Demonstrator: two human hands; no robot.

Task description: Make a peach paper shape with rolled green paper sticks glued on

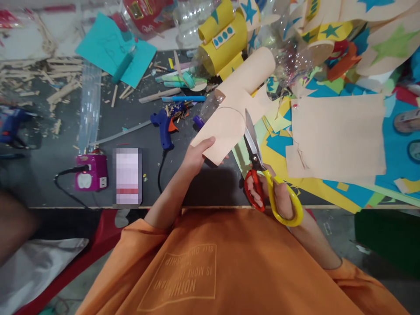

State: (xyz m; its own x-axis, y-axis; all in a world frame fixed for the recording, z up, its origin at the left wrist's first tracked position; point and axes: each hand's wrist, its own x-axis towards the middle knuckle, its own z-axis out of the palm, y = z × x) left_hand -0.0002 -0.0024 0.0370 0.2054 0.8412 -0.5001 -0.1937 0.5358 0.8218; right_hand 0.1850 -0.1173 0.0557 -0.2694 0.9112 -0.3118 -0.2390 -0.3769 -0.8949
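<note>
viewpoint: one head-worn camera, above the orange cotton-like shirt (177,262) with printed lettering, whose chest fills the near middle
facing: forward and steeply down across the dark grey flat tabletop (203,188); its near edge crosses the view from left to right
hands: at close range, the left hand (197,155) near the middle, the right hand (278,192) right of it
far side: clear plastic bottles (190,22), cut by the border
left side: a dark blue plastic glue gun (13,124), cut by the border
near right: grey floor (337,232) below table level
</note>
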